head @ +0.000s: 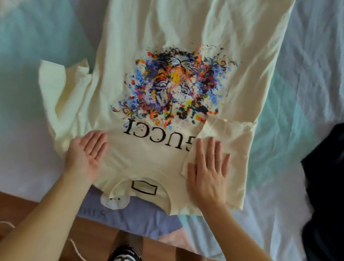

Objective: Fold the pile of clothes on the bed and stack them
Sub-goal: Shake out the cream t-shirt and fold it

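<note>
While both hands flatten it, shirt covers bed.

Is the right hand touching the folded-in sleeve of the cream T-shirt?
Touching: the head view shows the right hand lying flat, palm down, on the folded-in sleeve.

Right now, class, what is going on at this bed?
A person is folding a cream T-shirt with a colourful tiger print, spread face up on the bed sheet, collar towards them. The right sleeve is already folded in over the chest, and the right hand presses flat on it. The left hand, palm up with straight fingers, lies at the shirt's other shoulder, where the left sleeve still sticks out unfolded. A dark garment lies crumpled to the right.
</note>
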